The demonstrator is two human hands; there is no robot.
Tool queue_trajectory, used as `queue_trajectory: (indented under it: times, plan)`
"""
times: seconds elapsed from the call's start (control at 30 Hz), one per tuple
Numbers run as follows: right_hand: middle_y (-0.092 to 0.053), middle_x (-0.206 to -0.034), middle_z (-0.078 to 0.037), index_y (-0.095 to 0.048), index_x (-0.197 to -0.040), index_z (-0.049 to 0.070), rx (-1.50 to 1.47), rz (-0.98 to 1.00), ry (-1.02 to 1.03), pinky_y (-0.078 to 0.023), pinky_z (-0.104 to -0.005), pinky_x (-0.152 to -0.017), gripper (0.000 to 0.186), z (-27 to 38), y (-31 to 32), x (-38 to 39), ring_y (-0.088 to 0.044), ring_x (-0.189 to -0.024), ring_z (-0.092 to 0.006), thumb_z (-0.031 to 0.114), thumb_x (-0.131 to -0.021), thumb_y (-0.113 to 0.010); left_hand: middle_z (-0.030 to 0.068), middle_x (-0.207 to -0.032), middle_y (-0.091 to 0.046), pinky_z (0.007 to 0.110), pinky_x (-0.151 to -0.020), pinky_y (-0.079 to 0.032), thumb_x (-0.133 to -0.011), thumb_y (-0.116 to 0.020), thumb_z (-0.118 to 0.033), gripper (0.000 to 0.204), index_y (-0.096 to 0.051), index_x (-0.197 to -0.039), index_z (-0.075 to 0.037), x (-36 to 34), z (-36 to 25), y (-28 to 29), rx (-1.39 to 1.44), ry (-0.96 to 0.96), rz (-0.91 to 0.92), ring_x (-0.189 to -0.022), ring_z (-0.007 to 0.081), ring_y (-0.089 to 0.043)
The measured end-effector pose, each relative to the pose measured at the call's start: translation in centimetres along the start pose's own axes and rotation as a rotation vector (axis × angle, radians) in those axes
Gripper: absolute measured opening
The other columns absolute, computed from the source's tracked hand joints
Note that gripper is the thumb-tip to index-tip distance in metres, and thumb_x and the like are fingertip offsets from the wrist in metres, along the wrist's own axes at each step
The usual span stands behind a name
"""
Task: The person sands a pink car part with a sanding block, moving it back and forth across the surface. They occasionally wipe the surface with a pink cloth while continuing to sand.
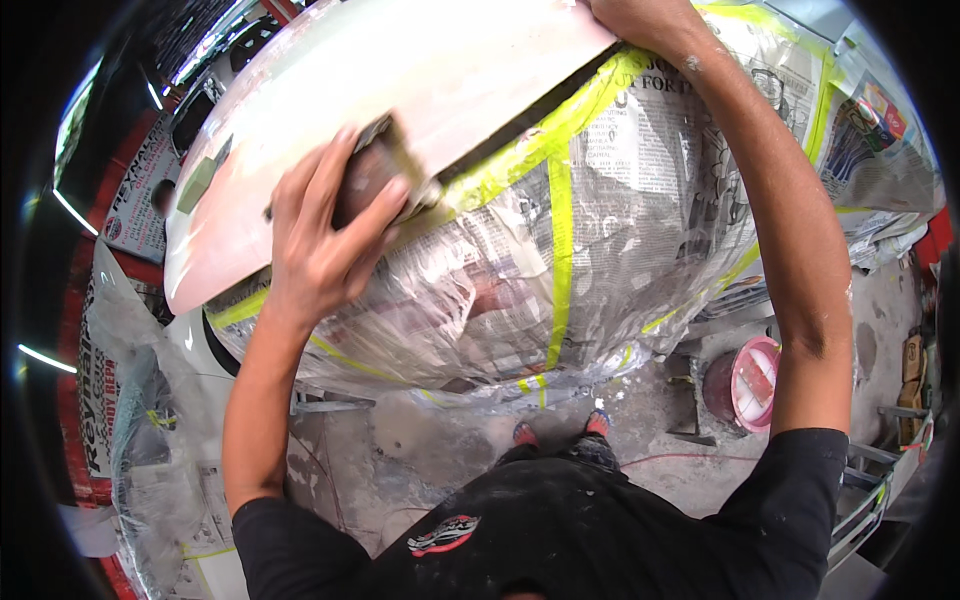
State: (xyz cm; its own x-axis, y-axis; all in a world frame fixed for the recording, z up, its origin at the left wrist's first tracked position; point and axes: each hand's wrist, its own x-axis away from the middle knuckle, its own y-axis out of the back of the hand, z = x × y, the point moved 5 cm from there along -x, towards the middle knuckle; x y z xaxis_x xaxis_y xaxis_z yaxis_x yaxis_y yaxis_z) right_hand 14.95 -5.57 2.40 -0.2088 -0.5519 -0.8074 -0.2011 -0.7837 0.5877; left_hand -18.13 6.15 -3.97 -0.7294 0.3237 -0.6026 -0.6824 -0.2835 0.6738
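My left hand grips a dark, worn sanding block, thumb on its near side and fingers over its far side. The block lies on a pale pinkish-white car body panel, close to the panel's near edge; hand and block are slightly blurred. My right hand rests at the panel's right part, with its fingers partly cut off by the top of the picture. Below the panel edge, newspaper and plastic masking covers the car body, held by bright yellow tape.
A small green block sits on the panel's left part. A pink bucket stands on the concrete floor at right, near a metal stand. A thin red hose crosses the floor. Plastic sheeting hangs at far left.
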Motion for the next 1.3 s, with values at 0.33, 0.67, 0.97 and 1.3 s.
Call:
queue_trajectory:
  times: [0.33,0.67,0.97,1.3]
  plan:
    - [-0.068,-0.11,-0.019,-0.069,-0.124,0.014,0.102,0.025,0.062,-0.054,-0.0473,-0.088,0.031,-3.4,-0.9,0.3,-0.068,-0.101,-0.0382,0.033,-0.103,-0.059,0.0224,-0.149,-0.053,0.046,-0.101,-0.049,-0.084,-0.08,-0.025,0.048,-0.071,-0.131,-0.021,-8.7,-2.1,-3.0,0.124,0.149,-0.068,-0.122,0.0393,-0.057]
    - [-0.068,-0.108,-0.019,-0.069,-0.122,0.01,0.102,0.031,0.009,-0.052,-0.0463,-0.09,0.029,-0.8,-1.1,0.1,-0.067,-0.101,-0.0372,0.028,-0.101,-0.062,0.0212,-0.131,-0.064,0.05,-0.097,-0.05,-0.087,-0.072,-0.028,0.037,-0.075,-0.123,-0.017,-12.2,5.1,-5.6,0.208,0.358,0.006,-0.109,0.0383,-0.062]
    - [-0.067,-0.097,-0.032,-0.07,-0.103,-0.003,0.032,0.006,-0.084,-0.052,-0.0528,-0.088,0.023,0.5,0.4,0.1,-0.064,-0.097,-0.0468,0.015,-0.094,-0.058,0.0248,-0.141,-0.061,0.046,-0.108,-0.045,-0.093,-0.067,-0.03,0.043,-0.071,-0.135,-0.019,-9.1,0.6,-2.6,0.139,0.213,0.032,-0.12,0.0393,-0.06]
    - [-0.069,-0.107,-0.025,-0.065,-0.117,-0.007,-0.234,-0.055,-0.194,-0.055,-0.0425,-0.087,0.028,-2.4,9.3,2.5,-0.069,-0.098,-0.0353,0.015,-0.102,-0.058,0.0217,-0.141,-0.062,0.045,-0.104,-0.047,-0.093,-0.068,-0.031,0.04,-0.073,-0.131,-0.02,-10.2,3.6,-3.5,0.359,0.104,0.131,-0.118,0.0372,-0.061]
